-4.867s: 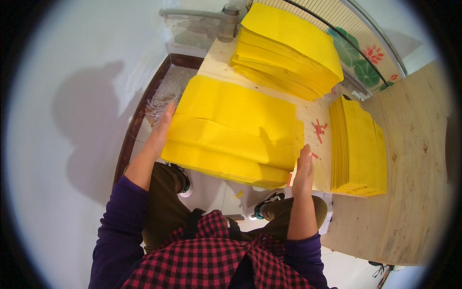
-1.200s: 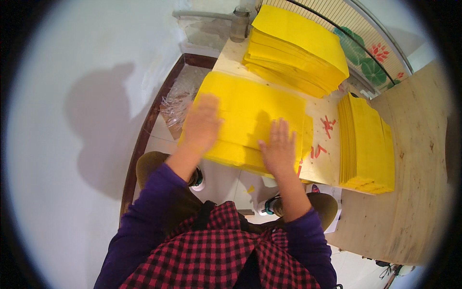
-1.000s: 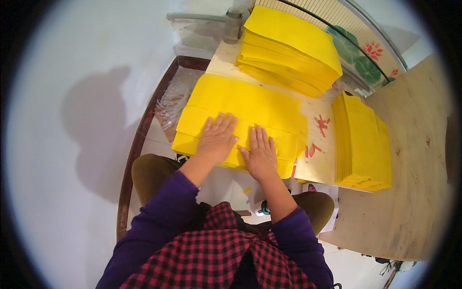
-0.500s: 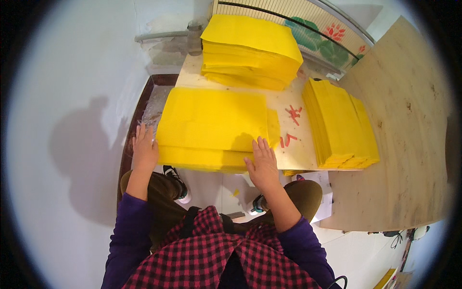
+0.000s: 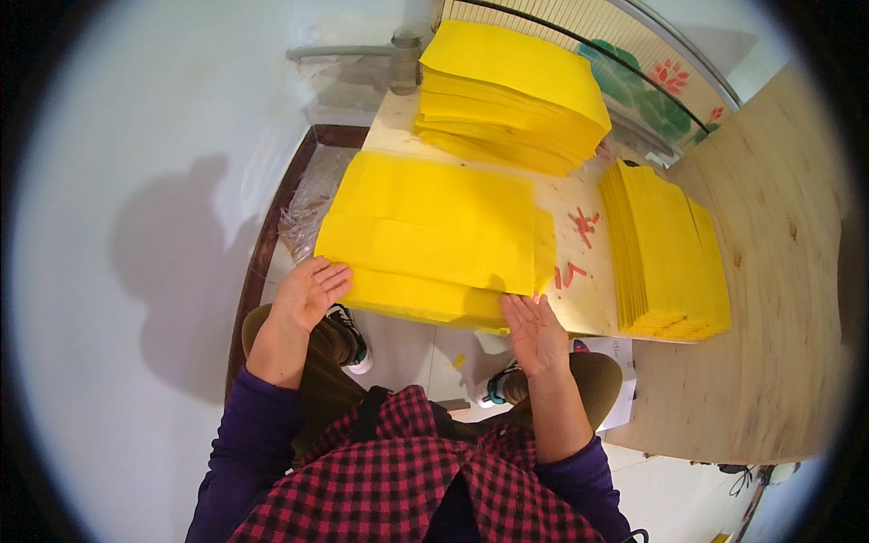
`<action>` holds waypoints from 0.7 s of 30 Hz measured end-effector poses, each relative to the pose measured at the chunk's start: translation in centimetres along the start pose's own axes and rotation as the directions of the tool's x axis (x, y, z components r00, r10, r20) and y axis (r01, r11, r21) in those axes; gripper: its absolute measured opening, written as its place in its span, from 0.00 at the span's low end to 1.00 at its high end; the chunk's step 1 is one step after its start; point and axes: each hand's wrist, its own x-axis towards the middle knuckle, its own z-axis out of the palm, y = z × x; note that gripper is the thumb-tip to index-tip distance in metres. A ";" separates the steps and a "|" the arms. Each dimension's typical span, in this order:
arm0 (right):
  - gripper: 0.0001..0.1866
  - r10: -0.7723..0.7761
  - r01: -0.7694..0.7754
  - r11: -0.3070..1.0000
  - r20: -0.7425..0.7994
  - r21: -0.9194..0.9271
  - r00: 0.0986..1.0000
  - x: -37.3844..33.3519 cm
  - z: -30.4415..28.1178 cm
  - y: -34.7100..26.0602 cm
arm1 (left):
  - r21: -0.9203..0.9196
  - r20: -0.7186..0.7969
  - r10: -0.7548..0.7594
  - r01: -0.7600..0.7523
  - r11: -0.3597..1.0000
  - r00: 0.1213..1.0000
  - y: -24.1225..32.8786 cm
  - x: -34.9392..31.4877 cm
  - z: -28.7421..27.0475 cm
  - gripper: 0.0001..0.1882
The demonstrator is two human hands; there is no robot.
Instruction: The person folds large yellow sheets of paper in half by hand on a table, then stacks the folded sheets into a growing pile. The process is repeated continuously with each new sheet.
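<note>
A low stack of yellow felt-like sheets [image 5: 425, 226] lies at the near edge of the table, its top sheet set back from the front so that a strip of the layer below shows. My left hand [image 5: 306, 294] is at the stack's near left corner, palm turned up and fingers stretched against the edge. At the near right corner, my right hand [image 5: 538, 337] has its palm up too, with straight fingers touching the sheet edge. Neither hand is closed round anything.
Behind stands a taller yellow stack [image 5: 516, 90], and another yellow stack [image 5: 665, 253] is at the right. Red strips [image 5: 584, 226] lie on the pale wooden table [image 5: 575, 185]. A glass jar [image 5: 405, 61] is at the back left. A large wooden board [image 5: 751, 362] rises at the right.
Both hands have turned from palms down to palms up. They have drawn back from the stack's sides to its near corners. The whole view has shifted slightly.
</note>
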 end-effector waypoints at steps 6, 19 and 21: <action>0.27 -0.017 0.012 0.998 -0.076 -0.069 0.997 0.8 -1.0 -1.6 | 0.015 -0.044 0.022 -0.022 1.000 0.999 0.5 -0.7 -0.2 0.25; 0.17 -0.097 -0.011 0.864 -0.187 -0.504 0.978 4.6 0.5 -4.1 | -0.012 -0.026 0.045 -0.046 0.999 0.999 1.5 0.4 -0.7 0.22; 0.17 -0.057 -0.053 0.865 -0.204 -0.499 0.977 4.7 0.3 -4.3 | -0.015 -0.040 0.058 -0.059 0.998 0.998 1.7 0.9 -0.9 0.21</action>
